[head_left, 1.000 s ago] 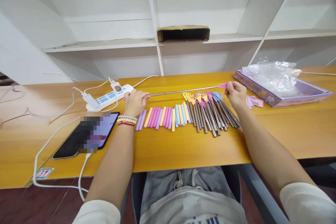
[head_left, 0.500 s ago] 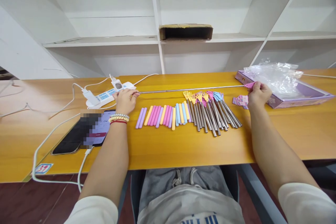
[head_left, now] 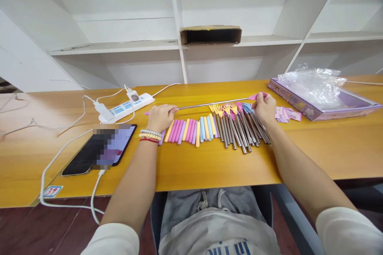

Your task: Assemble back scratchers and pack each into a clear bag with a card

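Observation:
Between my two hands a telescopic back scratcher (head_left: 213, 104) is stretched out, a thin metal rod with pink ends. My left hand (head_left: 162, 118) is closed around its left end, where a pink handle tip pokes out past the fingers. My right hand (head_left: 264, 107) pinches the pink head at the other end. Below the rod lie several metal back scratchers (head_left: 239, 131) with yellow, pink and blue claw heads. Left of them is a row of coloured handle sleeves (head_left: 188, 130) in purple, pink, yellow and blue, partly behind my left wrist.
A purple tray box (head_left: 356, 109) holding clear plastic bags (head_left: 314, 85) stands at the right. Small pink cards (head_left: 287, 114) lie beside it. On the left are a power strip (head_left: 127, 107), two phones (head_left: 86, 151) and white cables. A cardboard box (head_left: 211, 36) sits on the shelf behind.
My hands have come closer together and the rod between them is shorter. The right hand moved left, the left hand right; a pink handle tip now shows beyond the left hand.

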`<action>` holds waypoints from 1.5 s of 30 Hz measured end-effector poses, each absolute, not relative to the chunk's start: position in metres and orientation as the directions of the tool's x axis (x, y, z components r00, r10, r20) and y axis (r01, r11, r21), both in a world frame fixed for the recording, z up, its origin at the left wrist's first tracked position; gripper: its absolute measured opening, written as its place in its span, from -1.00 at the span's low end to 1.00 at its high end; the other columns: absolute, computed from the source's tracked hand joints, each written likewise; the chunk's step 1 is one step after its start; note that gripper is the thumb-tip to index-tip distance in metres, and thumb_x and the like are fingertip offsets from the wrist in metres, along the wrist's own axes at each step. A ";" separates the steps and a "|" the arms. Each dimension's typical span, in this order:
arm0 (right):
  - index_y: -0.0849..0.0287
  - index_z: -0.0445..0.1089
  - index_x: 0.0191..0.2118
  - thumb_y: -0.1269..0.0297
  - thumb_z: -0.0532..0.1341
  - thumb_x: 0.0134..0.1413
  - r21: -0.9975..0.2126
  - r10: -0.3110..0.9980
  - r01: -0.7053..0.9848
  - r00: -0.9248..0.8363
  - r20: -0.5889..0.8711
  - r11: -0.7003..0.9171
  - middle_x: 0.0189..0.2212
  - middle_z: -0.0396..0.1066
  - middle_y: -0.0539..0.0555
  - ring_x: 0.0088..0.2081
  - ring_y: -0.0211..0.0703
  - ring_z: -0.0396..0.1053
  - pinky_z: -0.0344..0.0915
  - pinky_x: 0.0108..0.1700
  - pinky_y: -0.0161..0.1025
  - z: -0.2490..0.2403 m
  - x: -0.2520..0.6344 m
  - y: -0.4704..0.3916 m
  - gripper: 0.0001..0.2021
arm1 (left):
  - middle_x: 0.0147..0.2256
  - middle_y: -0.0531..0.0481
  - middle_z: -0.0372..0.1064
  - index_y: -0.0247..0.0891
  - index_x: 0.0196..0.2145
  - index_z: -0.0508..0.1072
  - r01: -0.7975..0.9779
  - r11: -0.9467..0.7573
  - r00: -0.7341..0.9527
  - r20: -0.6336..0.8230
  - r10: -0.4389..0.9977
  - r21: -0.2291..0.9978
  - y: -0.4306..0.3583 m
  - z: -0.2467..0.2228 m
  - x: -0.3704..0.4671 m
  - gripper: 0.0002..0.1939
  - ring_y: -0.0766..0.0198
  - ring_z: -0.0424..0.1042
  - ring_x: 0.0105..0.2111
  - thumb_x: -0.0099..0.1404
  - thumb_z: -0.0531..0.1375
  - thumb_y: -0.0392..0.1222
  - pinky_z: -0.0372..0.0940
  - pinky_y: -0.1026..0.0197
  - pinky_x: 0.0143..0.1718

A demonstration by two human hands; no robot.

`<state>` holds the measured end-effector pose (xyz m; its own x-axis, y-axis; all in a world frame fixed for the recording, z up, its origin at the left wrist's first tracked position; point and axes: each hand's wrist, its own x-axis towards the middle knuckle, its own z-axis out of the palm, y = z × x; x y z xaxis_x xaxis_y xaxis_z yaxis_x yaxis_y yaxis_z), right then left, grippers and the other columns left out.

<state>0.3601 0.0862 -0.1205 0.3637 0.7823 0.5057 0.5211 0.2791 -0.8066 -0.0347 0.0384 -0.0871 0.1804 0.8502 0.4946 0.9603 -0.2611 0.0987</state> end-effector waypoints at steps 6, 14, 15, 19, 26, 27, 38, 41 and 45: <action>0.16 0.24 -0.43 -0.08 0.00 0.14 -0.794 0.792 0.541 0.340 0.508 0.277 -0.69 0.29 -0.01 -0.57 -0.21 0.26 0.13 -0.43 -0.28 -0.110 0.321 0.064 -0.61 | -0.23 -0.05 0.50 -0.16 -0.22 0.52 0.970 -0.243 0.197 0.512 0.836 0.025 0.026 -0.081 -0.010 -0.65 0.11 0.44 -0.22 0.32 -0.04 -0.06 0.17 0.15 -0.30; 0.12 0.16 -0.45 -0.13 -0.01 0.14 -0.736 0.868 0.547 0.031 0.495 0.400 -0.67 0.30 -0.02 -0.56 -0.19 0.28 0.16 -0.41 -0.23 -0.111 0.281 0.042 -0.60 | -0.35 -0.07 0.47 -0.16 -0.26 0.50 0.957 -0.289 0.260 0.485 0.835 -0.014 0.008 -0.076 0.033 -0.62 0.14 0.43 -0.31 0.35 -0.09 -0.06 0.05 0.18 -0.46; 0.12 0.15 -0.45 -0.14 -0.01 0.14 -0.718 0.865 0.558 0.001 0.501 0.415 -0.67 0.30 -0.01 -0.56 -0.18 0.28 0.16 -0.41 -0.22 -0.112 0.279 0.040 -0.60 | -0.36 -0.08 0.46 -0.16 -0.27 0.50 0.957 -0.291 0.263 0.475 0.840 -0.014 0.006 -0.075 0.036 -0.62 0.14 0.42 -0.32 0.35 -0.09 -0.06 0.04 0.18 -0.47; 0.12 0.14 -0.45 -0.15 0.01 0.12 -0.658 0.867 0.578 -0.207 0.454 0.482 -0.65 0.30 0.01 -0.57 -0.17 0.25 0.15 -0.44 -0.22 -0.115 0.267 0.032 -0.60 | -0.39 -0.09 0.44 -0.19 -0.31 0.48 0.945 -0.326 0.309 0.410 0.858 -0.030 0.001 -0.075 0.050 -0.61 0.15 0.42 -0.37 0.35 -0.10 -0.04 0.04 0.19 -0.47; 0.13 0.14 -0.27 -0.07 -0.01 0.17 -0.685 0.844 0.492 -0.302 0.443 0.536 -0.62 0.26 -0.03 -0.57 -0.21 0.22 0.11 -0.48 -0.24 -0.116 0.255 0.023 -0.67 | -0.36 -0.06 0.45 -0.17 -0.29 0.46 0.930 -0.365 0.317 0.413 0.854 0.041 0.003 -0.082 0.058 -0.63 0.16 0.42 -0.34 0.36 -0.10 -0.05 0.07 0.20 -0.45; 0.13 0.14 -0.24 -0.07 0.00 0.17 -0.684 0.840 0.489 -0.330 0.430 0.542 -0.62 0.25 -0.04 -0.59 -0.22 0.19 0.09 -0.51 -0.25 -0.115 0.258 0.024 -0.67 | -0.34 -0.06 0.45 -0.17 -0.27 0.46 0.925 -0.375 0.319 0.415 0.852 0.060 0.004 -0.082 0.056 -0.64 0.17 0.42 -0.32 0.36 -0.10 -0.05 0.09 0.20 -0.43; 0.19 0.39 -0.23 0.07 0.06 0.17 -0.565 0.727 0.470 -0.539 0.425 0.678 -0.65 0.30 -0.06 -0.62 -0.33 0.17 0.10 -0.48 -0.32 -0.110 0.268 0.024 -0.69 | -0.55 0.06 0.25 -0.22 -0.29 0.35 0.164 -0.444 -0.075 0.460 0.885 0.881 0.012 -0.076 0.041 -0.61 0.39 0.24 -0.61 0.34 -0.08 0.11 0.19 0.30 -0.54; 0.20 0.42 -0.28 0.08 0.04 0.18 -0.573 0.670 0.405 -0.634 0.386 0.713 -0.62 0.37 -0.03 -0.59 -0.32 0.23 0.13 -0.47 -0.33 -0.109 0.262 0.020 -0.68 | -0.56 0.13 0.18 -0.20 -0.26 0.27 -0.270 -0.285 0.005 0.298 0.955 0.919 0.012 -0.078 0.048 -0.71 0.44 0.19 -0.67 0.35 -0.05 0.06 0.18 0.33 -0.60; 0.20 0.44 -0.27 0.07 0.05 0.18 -0.532 0.596 0.363 -0.711 0.372 0.765 -0.56 0.40 0.00 -0.53 -0.30 0.29 0.15 -0.43 -0.34 -0.108 0.258 0.016 -0.67 | -0.51 0.11 0.27 -0.22 -0.27 0.21 -0.459 -0.118 0.148 0.206 0.967 0.881 0.011 -0.085 0.059 -0.86 0.41 0.34 -0.56 0.35 -0.01 -0.11 0.30 0.29 -0.45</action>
<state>0.2578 0.0157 -0.1076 -0.7113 0.5963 0.3722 0.3627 0.7649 -0.5323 0.0586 0.0106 -0.0848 0.1483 0.9672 0.2063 -0.4585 -0.1176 0.8809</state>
